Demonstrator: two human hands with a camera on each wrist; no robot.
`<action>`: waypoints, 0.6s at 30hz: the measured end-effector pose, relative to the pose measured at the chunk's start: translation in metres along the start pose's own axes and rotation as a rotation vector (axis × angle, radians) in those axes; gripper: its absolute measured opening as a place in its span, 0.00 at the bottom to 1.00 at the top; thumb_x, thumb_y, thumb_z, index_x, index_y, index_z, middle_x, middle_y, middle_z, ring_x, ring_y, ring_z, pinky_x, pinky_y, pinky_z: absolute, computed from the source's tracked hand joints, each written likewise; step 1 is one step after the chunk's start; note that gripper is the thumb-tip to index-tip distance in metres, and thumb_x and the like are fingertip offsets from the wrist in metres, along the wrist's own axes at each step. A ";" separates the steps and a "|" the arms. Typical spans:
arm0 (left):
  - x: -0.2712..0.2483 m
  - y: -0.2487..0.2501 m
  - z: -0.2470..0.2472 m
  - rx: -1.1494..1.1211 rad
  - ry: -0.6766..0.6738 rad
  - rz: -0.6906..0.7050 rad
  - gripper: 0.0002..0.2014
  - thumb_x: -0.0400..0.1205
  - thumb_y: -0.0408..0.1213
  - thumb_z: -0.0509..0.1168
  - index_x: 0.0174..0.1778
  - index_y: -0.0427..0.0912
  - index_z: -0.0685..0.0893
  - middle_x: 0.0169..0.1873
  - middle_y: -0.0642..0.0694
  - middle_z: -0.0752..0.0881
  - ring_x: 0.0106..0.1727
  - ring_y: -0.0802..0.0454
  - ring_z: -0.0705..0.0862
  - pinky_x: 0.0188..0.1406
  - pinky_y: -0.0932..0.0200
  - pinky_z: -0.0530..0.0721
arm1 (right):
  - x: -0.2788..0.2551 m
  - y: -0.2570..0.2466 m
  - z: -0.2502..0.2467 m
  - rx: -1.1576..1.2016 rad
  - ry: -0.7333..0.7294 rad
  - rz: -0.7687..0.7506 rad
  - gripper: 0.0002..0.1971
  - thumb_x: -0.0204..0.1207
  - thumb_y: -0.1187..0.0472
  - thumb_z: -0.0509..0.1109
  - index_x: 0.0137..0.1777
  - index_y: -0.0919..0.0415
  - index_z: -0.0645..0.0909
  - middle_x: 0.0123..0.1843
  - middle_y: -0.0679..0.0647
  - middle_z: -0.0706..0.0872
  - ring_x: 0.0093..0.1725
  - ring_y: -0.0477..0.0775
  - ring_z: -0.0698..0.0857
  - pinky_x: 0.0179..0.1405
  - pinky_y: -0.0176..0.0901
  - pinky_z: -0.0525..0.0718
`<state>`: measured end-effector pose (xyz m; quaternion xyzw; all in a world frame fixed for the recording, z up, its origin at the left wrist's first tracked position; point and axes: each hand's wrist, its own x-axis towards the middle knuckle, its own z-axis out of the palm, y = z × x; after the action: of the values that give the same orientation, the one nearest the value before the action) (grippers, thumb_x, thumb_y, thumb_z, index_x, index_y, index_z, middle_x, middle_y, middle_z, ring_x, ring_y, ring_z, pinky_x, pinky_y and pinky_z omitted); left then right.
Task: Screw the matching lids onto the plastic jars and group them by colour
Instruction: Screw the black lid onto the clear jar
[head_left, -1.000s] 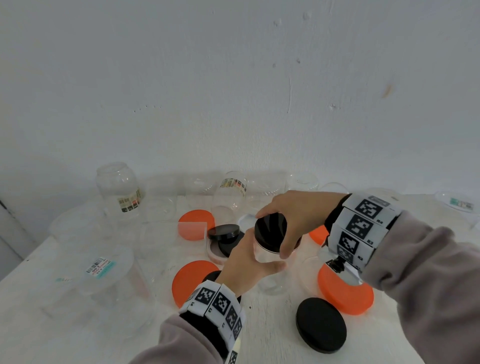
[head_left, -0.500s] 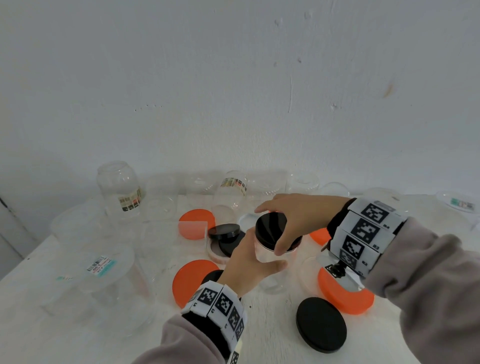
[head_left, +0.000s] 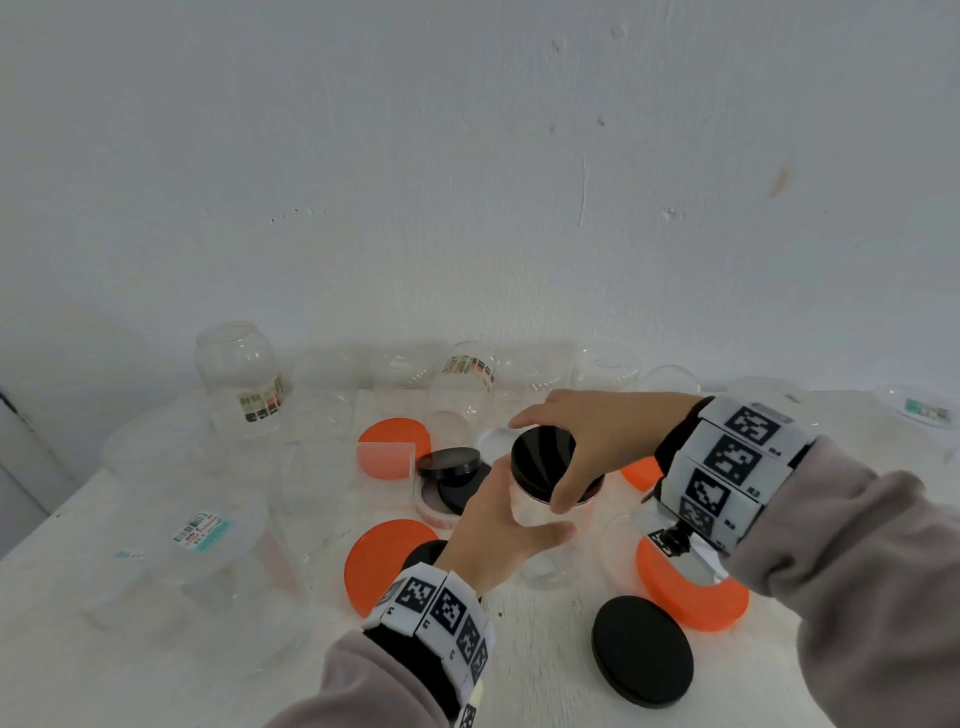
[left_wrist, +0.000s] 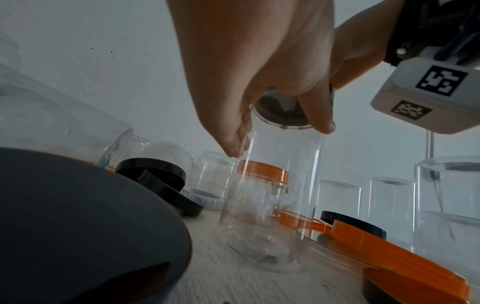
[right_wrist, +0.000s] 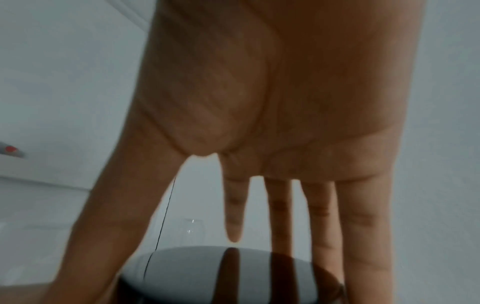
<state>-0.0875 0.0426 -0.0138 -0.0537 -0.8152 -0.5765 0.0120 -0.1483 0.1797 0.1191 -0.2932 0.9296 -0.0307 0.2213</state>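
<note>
A clear plastic jar (head_left: 535, 506) stands upright on the white table (head_left: 545, 649) among loose lids. My left hand (head_left: 506, 519) grips it just under the neck, thumb on the near side. A glossy black lid (head_left: 537, 470) sits on the jar's mouth. My right hand (head_left: 545, 460) comes down over it, thumb curled on the near rim and fingers reaching past the far rim. In the left wrist view the jar (left_wrist: 272, 195) is empty, with the lid (left_wrist: 280, 112) seen from below. The right wrist view shows the lid's top (right_wrist: 207, 271) under my spread fingers.
Three orange lids (head_left: 387, 564) (head_left: 691, 592) (head_left: 395, 449) and a loose black lid (head_left: 644, 649) lie around the jar. Two more black lids (head_left: 452, 467) are stacked behind it. Several open clear jars (head_left: 239, 379) line the wall; big clear containers (head_left: 208, 551) crowd the left.
My right hand has turned over the lid: its index finger now stretches out and more of the lid's top shows. The left hand and the jar have stayed in place.
</note>
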 end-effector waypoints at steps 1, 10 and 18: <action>0.000 0.000 0.000 -0.006 0.000 0.001 0.38 0.70 0.46 0.79 0.74 0.54 0.68 0.65 0.61 0.80 0.68 0.64 0.76 0.69 0.63 0.72 | 0.000 0.000 -0.002 -0.007 -0.012 -0.017 0.45 0.62 0.43 0.81 0.78 0.39 0.63 0.69 0.43 0.69 0.69 0.48 0.70 0.68 0.51 0.76; 0.000 0.000 -0.001 0.022 0.009 -0.014 0.37 0.69 0.48 0.80 0.72 0.54 0.70 0.63 0.61 0.81 0.67 0.64 0.77 0.67 0.59 0.76 | 0.007 -0.003 0.010 -0.082 0.215 0.033 0.35 0.58 0.27 0.74 0.56 0.52 0.76 0.45 0.44 0.79 0.42 0.45 0.79 0.33 0.38 0.73; 0.000 0.000 0.000 0.027 0.021 -0.007 0.38 0.69 0.45 0.80 0.73 0.54 0.69 0.63 0.60 0.80 0.66 0.65 0.77 0.66 0.64 0.74 | 0.002 -0.003 -0.006 -0.086 -0.035 -0.025 0.46 0.61 0.44 0.82 0.79 0.39 0.63 0.66 0.42 0.69 0.68 0.49 0.70 0.67 0.51 0.77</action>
<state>-0.0871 0.0425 -0.0133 -0.0448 -0.8228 -0.5662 0.0192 -0.1509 0.1758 0.1237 -0.3144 0.9224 0.0117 0.2242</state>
